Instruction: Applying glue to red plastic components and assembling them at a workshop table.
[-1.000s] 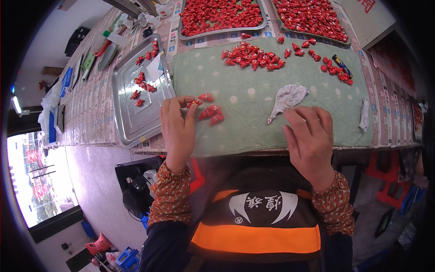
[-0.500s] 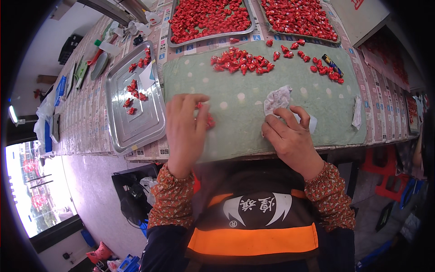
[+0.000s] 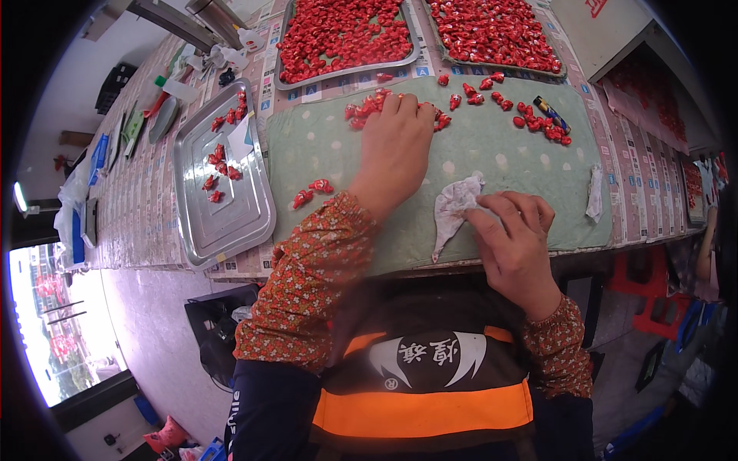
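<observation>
My left hand (image 3: 397, 146) reaches over a pile of small red figurines (image 3: 361, 112) on the green spotted cloth mat (image 3: 307, 138). Its fingers bend down into the pile, and their tips are hidden. Closer to me, a few red figurines (image 3: 314, 192) lie beside my left sleeve. My right hand (image 3: 516, 238) is closed at the right edge of a crumpled, stained white cloth (image 3: 453, 207), pinching it between thumb and fingers. More loose figurines (image 3: 550, 131) lie at the mat's far right, next to a dark marker-like tube (image 3: 552, 112).
To the left, a metal tray (image 3: 231, 219) holds several figurines and a white paper piece. Two trays (image 3: 346, 75) full of red figurines stand at the back. A folded white strip (image 3: 595, 192) lies at the mat's right edge. A pale box (image 3: 607, 34) stands far right.
My left hand has moved away and right to the figurine pile, leaving a few figurines at the mat's near left. My right hand has shifted slightly, and the white cloth now hangs spread toward me.
</observation>
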`<state>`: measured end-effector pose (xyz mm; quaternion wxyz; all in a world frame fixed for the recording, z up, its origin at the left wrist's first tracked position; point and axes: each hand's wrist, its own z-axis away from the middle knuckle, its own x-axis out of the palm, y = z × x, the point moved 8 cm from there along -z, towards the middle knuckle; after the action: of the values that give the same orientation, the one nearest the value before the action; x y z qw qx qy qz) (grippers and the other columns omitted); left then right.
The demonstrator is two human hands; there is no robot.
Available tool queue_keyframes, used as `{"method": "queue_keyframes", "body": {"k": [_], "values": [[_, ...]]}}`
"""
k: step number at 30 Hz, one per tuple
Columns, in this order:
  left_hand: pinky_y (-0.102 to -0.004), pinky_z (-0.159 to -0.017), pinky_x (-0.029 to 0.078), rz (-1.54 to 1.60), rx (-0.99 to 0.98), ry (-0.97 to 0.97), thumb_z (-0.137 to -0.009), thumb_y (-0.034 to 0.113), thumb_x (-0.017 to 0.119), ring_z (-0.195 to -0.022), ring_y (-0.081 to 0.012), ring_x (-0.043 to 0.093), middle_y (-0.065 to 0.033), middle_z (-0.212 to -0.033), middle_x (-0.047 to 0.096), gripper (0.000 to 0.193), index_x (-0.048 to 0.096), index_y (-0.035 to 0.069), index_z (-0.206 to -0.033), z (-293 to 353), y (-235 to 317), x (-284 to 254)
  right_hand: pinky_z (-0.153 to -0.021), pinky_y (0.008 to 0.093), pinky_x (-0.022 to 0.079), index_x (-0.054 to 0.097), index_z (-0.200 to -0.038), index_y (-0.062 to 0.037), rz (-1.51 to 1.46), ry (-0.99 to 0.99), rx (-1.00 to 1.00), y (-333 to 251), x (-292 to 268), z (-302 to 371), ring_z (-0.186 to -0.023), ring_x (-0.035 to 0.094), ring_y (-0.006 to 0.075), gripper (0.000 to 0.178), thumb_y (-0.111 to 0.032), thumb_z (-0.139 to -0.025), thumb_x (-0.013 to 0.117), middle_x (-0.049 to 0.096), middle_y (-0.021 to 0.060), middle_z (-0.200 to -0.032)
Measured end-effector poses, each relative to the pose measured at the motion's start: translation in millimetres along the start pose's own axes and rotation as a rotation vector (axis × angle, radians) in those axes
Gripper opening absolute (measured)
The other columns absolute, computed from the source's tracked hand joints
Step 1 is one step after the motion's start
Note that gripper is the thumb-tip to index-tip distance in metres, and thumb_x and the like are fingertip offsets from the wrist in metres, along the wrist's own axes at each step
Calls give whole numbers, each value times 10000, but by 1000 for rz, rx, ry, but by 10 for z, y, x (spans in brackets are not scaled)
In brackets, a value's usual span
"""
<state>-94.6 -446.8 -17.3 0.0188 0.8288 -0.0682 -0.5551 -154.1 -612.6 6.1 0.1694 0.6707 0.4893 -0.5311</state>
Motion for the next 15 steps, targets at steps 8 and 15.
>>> {"method": "queue_keyframes", "body": {"k": [8,15], "values": [[-392,-790,487,46,-57,13,-804,79,610,-888,-316,557,-140,-958,571,185,538,34,-968,106,-12,37,-936,448,364,543,-1265,-101,-5,-87,100,321,110,94,-1090,508,313,536,2,-745,627,550,118,-1177],[-228,-604,400,1477,-587,-193,-951,167,532,-759,-106,493,-2,-917,517,125,502,81,-1037,455,-122,-54,-865,397,463,515,-1312,-52,-307,68,158,420,-73,130,-1003,560,334,588,93,-749,600,585,153,-1147]]}}
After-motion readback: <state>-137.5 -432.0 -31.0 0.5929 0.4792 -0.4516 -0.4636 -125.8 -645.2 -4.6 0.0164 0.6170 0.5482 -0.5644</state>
